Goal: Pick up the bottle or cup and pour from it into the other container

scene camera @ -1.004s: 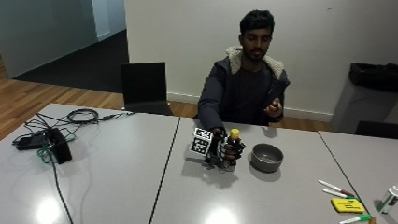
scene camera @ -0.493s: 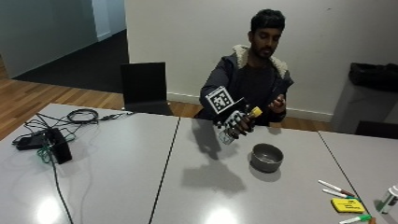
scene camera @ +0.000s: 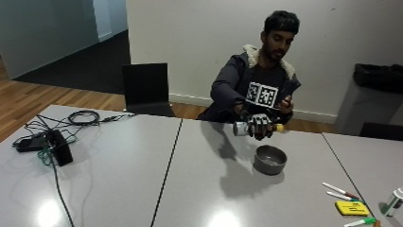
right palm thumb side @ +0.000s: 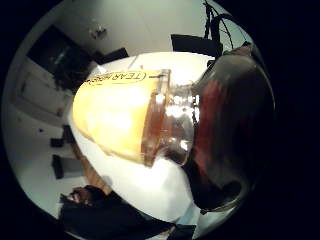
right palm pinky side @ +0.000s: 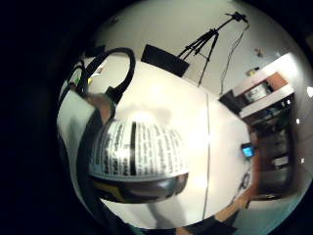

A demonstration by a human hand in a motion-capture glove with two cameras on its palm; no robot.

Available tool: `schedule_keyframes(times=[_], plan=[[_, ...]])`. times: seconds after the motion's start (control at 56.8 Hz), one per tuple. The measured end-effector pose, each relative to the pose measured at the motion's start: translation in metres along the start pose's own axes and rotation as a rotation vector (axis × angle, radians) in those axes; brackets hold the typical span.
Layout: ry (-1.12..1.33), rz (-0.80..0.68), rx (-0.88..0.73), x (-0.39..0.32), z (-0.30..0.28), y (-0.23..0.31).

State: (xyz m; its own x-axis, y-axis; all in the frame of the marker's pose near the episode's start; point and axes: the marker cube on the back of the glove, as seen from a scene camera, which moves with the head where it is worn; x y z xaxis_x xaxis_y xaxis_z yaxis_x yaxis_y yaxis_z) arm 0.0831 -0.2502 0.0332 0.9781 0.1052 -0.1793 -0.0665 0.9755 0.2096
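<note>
My gloved right hand point(scene camera: 258, 126) grips a dark glass bottle point(scene camera: 249, 128) and holds it on its side in the air, a little above and behind a round metal pot point(scene camera: 270, 159) on the grey table point(scene camera: 189, 189). The bottle's yellow cap point(scene camera: 278, 127) points away from the chair side, and the bare left hand point(scene camera: 287, 103) is raised just above it. In the thumb side palm view the yellow cap point(right palm thumb side: 115, 117) and the glass neck point(right palm thumb side: 175, 130) fill the picture. The little finger side palm view shows the printed label point(right palm pinky side: 137, 152) close up.
Markers point(scene camera: 340, 190) and a yellow pad point(scene camera: 351, 208) lie at the table's near right corner. A black device with cables point(scene camera: 56, 146) sits at the far left. A black chair point(scene camera: 146, 89) stands behind the table. A tripod point(right palm pinky side: 205, 39) stands in the room.
The bottle stood upright on the table beside the pot a second ago. My hand has lifted it and turned it onto its side, level with the person's chest.
</note>
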Motion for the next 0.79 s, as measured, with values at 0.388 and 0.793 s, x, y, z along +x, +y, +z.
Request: schedule_keyframes(times=[0.388, 0.793], plan=[[0.583, -0.246, -0.071, -0.049, 0.034, -0.001], [0.624, -0.291, -0.101, -0.065, 0.05, 0.008]])
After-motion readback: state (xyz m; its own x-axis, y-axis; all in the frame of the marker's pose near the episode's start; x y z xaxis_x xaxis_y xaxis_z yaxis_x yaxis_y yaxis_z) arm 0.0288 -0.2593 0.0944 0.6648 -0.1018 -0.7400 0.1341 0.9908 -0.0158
